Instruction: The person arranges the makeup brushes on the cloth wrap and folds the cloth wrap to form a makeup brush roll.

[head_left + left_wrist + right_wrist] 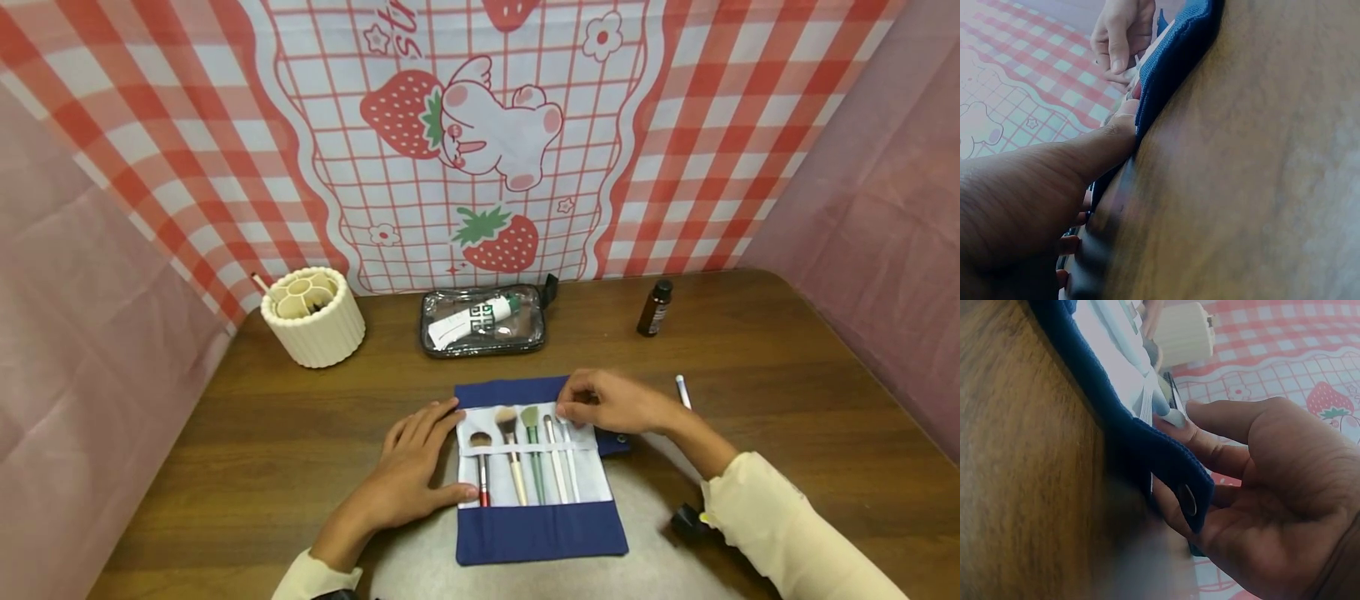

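brush roll: blue with a white lining, spread flat on the wooden table, between the two hands.
left hand: fingers extended, resting on the roll's left edge.
right hand: fingers bent, pinching the top end of the white brush at the roll's right side.
other brushes: four, side by side in the roll, under its strap.
clear pouch: beyond the roll, with a tube inside.
ribbed cup: beyond the roll, to its left.
dark bottle: beyond the roll, to its right.
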`<state>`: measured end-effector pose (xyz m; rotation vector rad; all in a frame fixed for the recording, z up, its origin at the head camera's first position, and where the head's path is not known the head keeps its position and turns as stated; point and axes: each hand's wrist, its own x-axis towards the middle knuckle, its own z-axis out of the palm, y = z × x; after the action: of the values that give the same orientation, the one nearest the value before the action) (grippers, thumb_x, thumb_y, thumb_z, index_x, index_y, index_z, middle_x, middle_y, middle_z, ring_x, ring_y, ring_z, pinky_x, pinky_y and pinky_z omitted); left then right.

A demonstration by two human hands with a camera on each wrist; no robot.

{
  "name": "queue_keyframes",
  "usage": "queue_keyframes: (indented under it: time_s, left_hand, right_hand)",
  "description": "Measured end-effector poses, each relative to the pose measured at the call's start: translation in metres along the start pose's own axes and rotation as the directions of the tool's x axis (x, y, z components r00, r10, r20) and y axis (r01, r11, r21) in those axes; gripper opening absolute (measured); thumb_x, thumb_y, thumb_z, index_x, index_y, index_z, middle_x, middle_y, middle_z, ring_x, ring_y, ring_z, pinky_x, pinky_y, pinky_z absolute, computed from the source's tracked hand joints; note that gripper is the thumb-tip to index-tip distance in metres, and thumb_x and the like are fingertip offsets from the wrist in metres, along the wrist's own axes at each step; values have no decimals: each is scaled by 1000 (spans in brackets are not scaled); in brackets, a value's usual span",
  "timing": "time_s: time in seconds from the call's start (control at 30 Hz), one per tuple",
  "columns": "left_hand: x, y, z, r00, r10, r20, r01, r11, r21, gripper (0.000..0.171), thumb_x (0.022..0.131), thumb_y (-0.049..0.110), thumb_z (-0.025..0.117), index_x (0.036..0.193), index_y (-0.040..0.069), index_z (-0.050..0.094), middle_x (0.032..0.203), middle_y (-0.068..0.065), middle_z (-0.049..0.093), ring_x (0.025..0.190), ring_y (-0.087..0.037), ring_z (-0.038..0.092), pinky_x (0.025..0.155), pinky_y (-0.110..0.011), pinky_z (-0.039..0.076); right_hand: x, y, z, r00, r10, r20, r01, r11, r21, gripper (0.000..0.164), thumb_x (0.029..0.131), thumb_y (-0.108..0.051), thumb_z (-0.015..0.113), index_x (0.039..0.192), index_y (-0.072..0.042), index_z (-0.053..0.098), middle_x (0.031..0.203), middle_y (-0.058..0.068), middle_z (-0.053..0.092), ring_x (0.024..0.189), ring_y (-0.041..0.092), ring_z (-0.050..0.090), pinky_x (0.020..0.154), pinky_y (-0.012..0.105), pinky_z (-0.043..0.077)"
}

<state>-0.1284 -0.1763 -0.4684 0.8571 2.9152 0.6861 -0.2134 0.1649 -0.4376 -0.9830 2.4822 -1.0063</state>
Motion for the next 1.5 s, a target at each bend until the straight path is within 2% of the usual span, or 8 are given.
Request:
queue_keyframes:
  time_s: [0.13,0.27,0.43,0.63,0.8,0.9,1.1,1.5]
  left_hand:
    - [0,1,-1,1000,-4,4,4,1000,1,98,84,64,70,157,12,32,165,-6,22,150,-34,19,115,-59,15]
    - [0,1,-1,1000,-8,5,8,1000,1,98,83,64,71,157,12,32,165,-6,22,150,-34,19,115,-59,15]
    - [0,1,0,1000,-10,7,10,1000,-6,99,83,63,72,157,11,32,165,-6,22,150,-34,19,115,-59,15]
    - [1,1,-1,1000,-6,8,6,1000,-8,99,83,63,71,158,12,31,165,-6,21,150,-34,18,115,-59,15]
    - [2,1,-1,1000,0,12,0,1000,-2,99,84,63,70,157,10,31,165,-7,21,150,-35,18,115,-59,15]
    - [1,1,-1,1000,-2,13,2,1000,-4,99,84,63,71,157,10,30,165,-8,21,150,-35,18,115,-59,15]
    - [1,-1,0,1000,-1,11,1,1000,4,100,84,64,70,158,10,30,165,-8,21,150,-35,18,115,-58,14]
    - [0,-1,0,1000,1,8,0,1000,-2,99,84,64,70,158,11,30,165,-7,20,150,-35,18,115,-59,14]
  right_hand:
    - [-1,0,-1,1000,-15,-10,15,1000,-26,16,101,-28,63,95,-18,75,96,-5,63,78,9,60,69,29,50]
    - [-6,-4,-5,996,-46,-82,34,988,-151,16,100,-27,64,102,-17,76,98,-8,64,79,7,60,69,29,50]
    - [-19,-8,-22,976,12,-219,-82,947,-312,12,97,-22,68,102,-13,74,89,-9,66,78,7,60,67,32,51]
    - [-47,3,-53,907,242,-345,-370,851,-373,13,94,-19,69,94,-7,65,76,-1,59,67,16,54,57,36,45]
    - [-71,16,-74,830,456,-322,-556,726,-404,30,96,-32,65,75,-13,57,69,3,52,63,24,52,53,40,41]
    - [-79,23,-79,806,524,-276,-591,692,-414,37,97,-39,62,69,-15,58,67,4,52,63,26,51,54,43,41]
    - [-81,30,-74,807,548,-219,-587,702,-404,42,95,-44,62,62,-20,55,65,2,49,62,23,50,54,40,39]
    - [-73,26,-68,822,540,-178,-569,770,-290,32,97,-27,60,67,-16,62,55,-4,59,53,13,60,52,32,46]
